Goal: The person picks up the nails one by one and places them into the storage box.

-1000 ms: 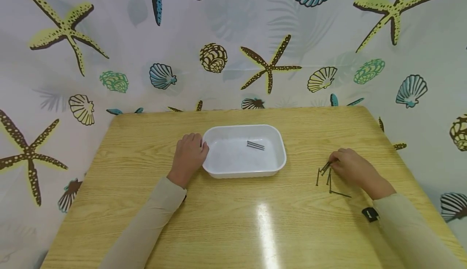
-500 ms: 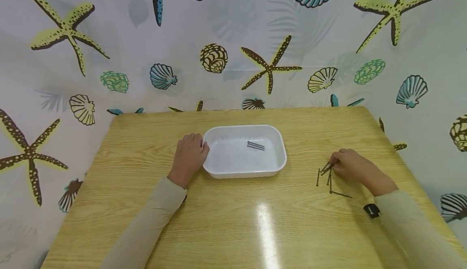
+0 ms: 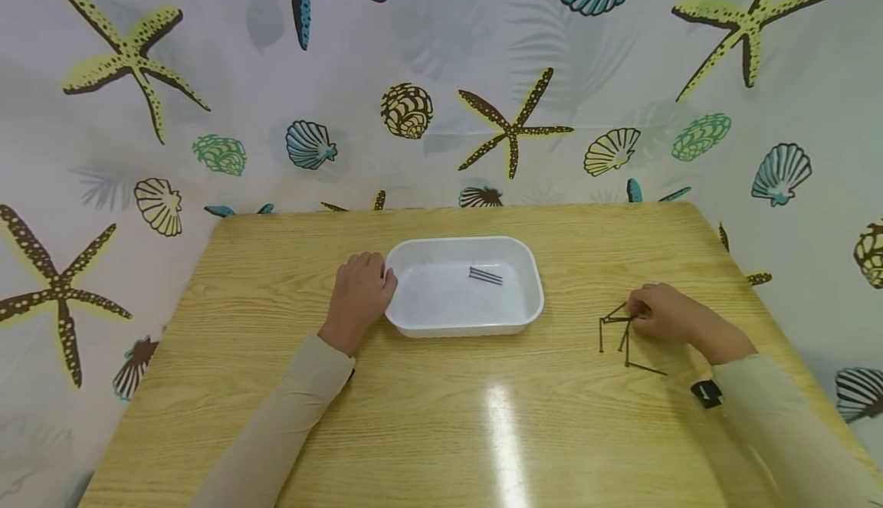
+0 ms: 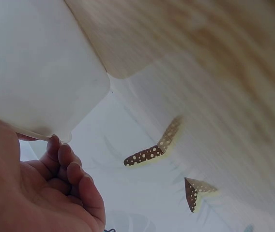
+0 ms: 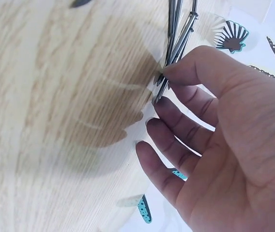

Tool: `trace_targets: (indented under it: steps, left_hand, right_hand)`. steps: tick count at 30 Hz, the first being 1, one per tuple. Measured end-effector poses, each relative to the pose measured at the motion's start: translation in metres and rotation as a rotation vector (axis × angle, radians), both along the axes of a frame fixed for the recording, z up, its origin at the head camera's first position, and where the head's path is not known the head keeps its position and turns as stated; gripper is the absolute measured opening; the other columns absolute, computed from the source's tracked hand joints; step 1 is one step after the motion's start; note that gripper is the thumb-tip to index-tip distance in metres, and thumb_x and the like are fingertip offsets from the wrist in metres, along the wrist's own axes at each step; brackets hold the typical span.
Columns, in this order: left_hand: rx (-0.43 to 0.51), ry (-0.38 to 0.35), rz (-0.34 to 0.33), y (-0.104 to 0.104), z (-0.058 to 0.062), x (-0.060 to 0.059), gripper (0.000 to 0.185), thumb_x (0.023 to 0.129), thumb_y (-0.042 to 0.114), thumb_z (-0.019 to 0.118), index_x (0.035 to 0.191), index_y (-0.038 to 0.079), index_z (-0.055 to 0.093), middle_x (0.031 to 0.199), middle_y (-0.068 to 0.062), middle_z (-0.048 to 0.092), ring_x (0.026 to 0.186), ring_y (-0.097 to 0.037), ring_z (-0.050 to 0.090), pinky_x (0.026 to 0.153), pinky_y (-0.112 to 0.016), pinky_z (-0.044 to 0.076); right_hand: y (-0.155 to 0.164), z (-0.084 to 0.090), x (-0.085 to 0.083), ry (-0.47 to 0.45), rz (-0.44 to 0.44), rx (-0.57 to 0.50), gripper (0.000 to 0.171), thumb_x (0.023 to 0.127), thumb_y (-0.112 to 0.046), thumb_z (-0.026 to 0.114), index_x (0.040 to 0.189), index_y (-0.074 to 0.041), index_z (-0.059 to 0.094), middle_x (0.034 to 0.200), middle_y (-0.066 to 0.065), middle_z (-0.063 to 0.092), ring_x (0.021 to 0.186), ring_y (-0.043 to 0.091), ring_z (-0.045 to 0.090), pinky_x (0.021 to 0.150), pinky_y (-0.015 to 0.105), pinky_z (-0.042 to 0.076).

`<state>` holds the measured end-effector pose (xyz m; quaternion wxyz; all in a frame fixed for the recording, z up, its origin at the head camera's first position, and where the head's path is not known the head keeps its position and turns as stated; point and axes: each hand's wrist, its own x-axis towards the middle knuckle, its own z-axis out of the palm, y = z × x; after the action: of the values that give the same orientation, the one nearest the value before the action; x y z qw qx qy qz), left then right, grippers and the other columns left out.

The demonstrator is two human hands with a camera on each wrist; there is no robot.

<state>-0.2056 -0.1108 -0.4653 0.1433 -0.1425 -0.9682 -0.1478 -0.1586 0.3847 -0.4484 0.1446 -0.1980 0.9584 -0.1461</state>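
Observation:
A white plastic tray (image 3: pixel 533 295) sits mid-table with two dark nails (image 3: pixel 486 276) lying in it. My left hand (image 3: pixel 360 292) holds the tray's left end, thumb at the rim and fingers curled against the wall; the left wrist view shows those curled fingers (image 4: pixel 72 169) under the tray's corner (image 4: pixel 40 72). Several loose nails (image 3: pixel 624 343) lie on the table to the right. My right hand (image 3: pixel 643 312) pinches the ends of a few of them. In the right wrist view, thumb and forefinger of the right hand (image 5: pixel 162 89) grip the nails (image 5: pixel 176 34) just above the wood.
The wooden table (image 3: pixel 441 416) ends at a curtain with starfish and shells (image 3: pixel 510 125) behind and on both sides. A glare streak (image 3: pixel 503 431) marks the near middle. A black wrist strap (image 3: pixel 707 393) shows on my right sleeve.
My right hand has drawn slightly back and right, and the pinched nails have swung to point more level leftward. The left hand and tray have stayed put.

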Motion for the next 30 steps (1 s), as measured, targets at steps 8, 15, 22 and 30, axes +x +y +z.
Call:
trace_targets:
  steps: [8, 15, 22, 30]
  left_hand:
    - [0.011, 0.011, -0.004, -0.0012, -0.0032, -0.0009, 0.024, 0.092, 0.023, 0.048, 0.072, 0.011, 0.043, 0.068, -0.002, 0.041, 0.064, -0.022, 0.039, 0.06, -0.035, 0.031]
    - [0.001, 0.008, -0.003, -0.0019, -0.0031, -0.0016, 0.024, 0.092, 0.023, 0.047, 0.072, 0.011, 0.043, 0.068, -0.002, 0.041, 0.064, -0.022, 0.039, 0.059, -0.034, 0.031]
    - [0.005, -0.008, 0.005, -0.0016, -0.0031, -0.0015, 0.024, 0.093, 0.024, 0.047, 0.073, 0.011, 0.044, 0.069, -0.003, 0.042, 0.066, -0.022, 0.04, 0.06, -0.035, 0.031]
    - [0.009, 0.005, -0.003, -0.0011, -0.0024, -0.001, 0.024, 0.092, 0.024, 0.047, 0.072, 0.011, 0.043, 0.068, -0.002, 0.041, 0.065, -0.022, 0.04, 0.06, -0.035, 0.031]
  right_hand:
    - [0.0001, 0.002, 0.001, -0.071, -0.038, -0.068, 0.005, 0.085, -0.005, 0.058, 0.09, -0.006, 0.061, 0.083, 0.0, 0.057, 0.069, 0.012, 0.048, 0.063, 0.034, 0.042]
    - [-0.0018, 0.0057, 0.0036, -0.082, -0.043, -0.061, 0.006, 0.087, -0.005, 0.059, 0.092, -0.005, 0.062, 0.085, 0.0, 0.059, 0.073, 0.012, 0.053, 0.066, 0.036, 0.045]
    - [-0.0031, 0.008, 0.0045, -0.097, -0.038, -0.072, 0.009, 0.087, -0.004, 0.059, 0.096, -0.003, 0.062, 0.09, 0.003, 0.061, 0.078, 0.015, 0.057, 0.068, 0.037, 0.047]
    - [-0.0022, 0.0068, 0.005, -0.095, -0.038, -0.075, 0.012, 0.087, -0.002, 0.057, 0.098, -0.001, 0.063, 0.089, 0.004, 0.061, 0.078, 0.015, 0.057, 0.068, 0.036, 0.047]
